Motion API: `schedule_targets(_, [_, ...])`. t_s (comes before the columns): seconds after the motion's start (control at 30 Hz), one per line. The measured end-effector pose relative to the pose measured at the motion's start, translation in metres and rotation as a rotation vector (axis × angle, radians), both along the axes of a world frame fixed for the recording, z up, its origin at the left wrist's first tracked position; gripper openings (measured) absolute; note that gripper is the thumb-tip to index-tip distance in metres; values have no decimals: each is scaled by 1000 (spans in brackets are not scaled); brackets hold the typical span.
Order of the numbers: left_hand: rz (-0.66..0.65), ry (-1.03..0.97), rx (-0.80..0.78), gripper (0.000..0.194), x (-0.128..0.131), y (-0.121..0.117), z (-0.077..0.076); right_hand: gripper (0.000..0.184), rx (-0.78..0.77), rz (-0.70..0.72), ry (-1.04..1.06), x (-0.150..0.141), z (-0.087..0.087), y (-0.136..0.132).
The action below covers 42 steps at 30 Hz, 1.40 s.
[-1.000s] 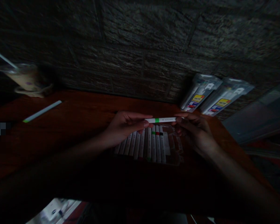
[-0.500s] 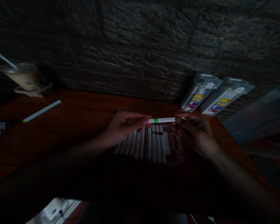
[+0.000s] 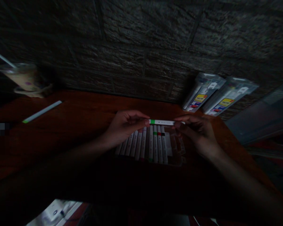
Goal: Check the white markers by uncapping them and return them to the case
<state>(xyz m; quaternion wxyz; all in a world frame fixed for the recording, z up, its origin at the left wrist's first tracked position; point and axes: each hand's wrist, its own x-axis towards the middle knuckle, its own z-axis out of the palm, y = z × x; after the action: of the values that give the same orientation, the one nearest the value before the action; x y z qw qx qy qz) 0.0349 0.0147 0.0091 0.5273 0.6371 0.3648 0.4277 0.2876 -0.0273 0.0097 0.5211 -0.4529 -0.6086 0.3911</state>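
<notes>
Between my two hands a white marker point(image 3: 165, 122) with a green band lies level. The fingertips of my left hand point(image 3: 128, 124) pinch its left end, by the green band. At its other end, the thumb and fingers of my right hand point(image 3: 195, 128) are closed on it. Just beneath, a clear plastic case point(image 3: 180, 161) lies on the table with several white markers point(image 3: 155, 147) side by side in it. Some of those show green, red and black bands. My left hand hides the upper ends of the leftmost ones.
Two upright clear marker cases point(image 3: 195, 99) with yellow labels stand against the stone wall point(image 3: 132, 62) at back right. To the left, a single marker point(image 3: 42, 111) with a yellow-green end lies on the wooden table point(image 3: 89, 106). Behind it stands a drink cup point(image 3: 21, 77) with a straw.
The held marker has shifted slightly left, so its green band now sits right at my left fingertips. My right fingers have moved a little left with it.
</notes>
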Motion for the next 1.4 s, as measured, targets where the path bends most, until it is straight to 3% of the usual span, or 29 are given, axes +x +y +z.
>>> schedule_targets(0.33, [-76, 36, 31, 23, -4, 2, -12, 8, 15, 34, -104, -6, 1, -5])
schedule_targets(0.5, [-92, 57, 82, 18, -4, 0, -10, 10, 56, 36, -177, -8, 0, -6])
schedule_targets(0.7, [-121, 87, 94, 19, 2, -8, -14, 10, 180, 32, -300, -15, -2, -12])
schedule_targets(0.9, [-142, 189, 254, 13, 5, -21, -14, 11, 342, 75, -459, -17, -8, -20])
schedule_targets(1.03, [-170, 227, 279, 16, 6, -27, -12, 13, 411, 78, -493, -18, -9, -20])
schedule_targets(1.4, [-218, 228, 346, 18, 7, -29, -10, 9, 348, 39, -452, -19, -9, -22])
